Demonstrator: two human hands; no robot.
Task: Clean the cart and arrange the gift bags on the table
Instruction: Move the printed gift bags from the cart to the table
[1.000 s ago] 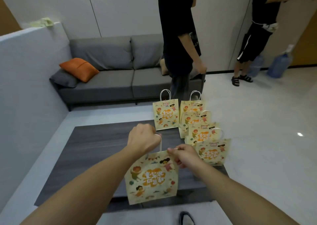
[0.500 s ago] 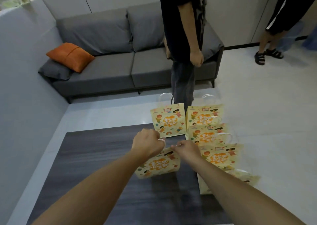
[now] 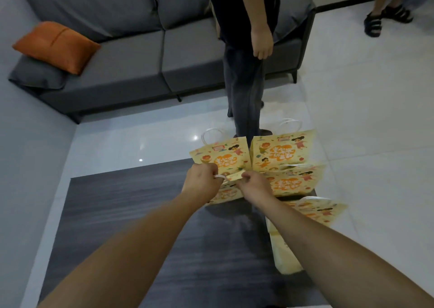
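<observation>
I hold a yellow cartoon-printed gift bag (image 3: 226, 193) over the far part of the dark wooden table (image 3: 141, 213). My left hand (image 3: 203, 180) grips its white handle and top edge. My right hand (image 3: 253, 185) pinches the top edge on the other side. The bag sits just behind another gift bag (image 3: 220, 156) standing at the table's far edge. Several more gift bags (image 3: 281, 152) stand in a row along the right side, the nearest one (image 3: 285, 256) partly hidden by my right forearm.
A person in dark clothes (image 3: 244, 72) stands just beyond the table's far edge. A grey sofa (image 3: 141, 61) with an orange cushion (image 3: 56, 45) lies behind. Another person's sandalled feet (image 3: 385, 18) are at the top right. A white wall (image 3: 28, 166) runs along the left.
Both hands have carried the bag forward from the near table edge to the far part, behind the standing bag. My view has tilted downward and moved closer.
</observation>
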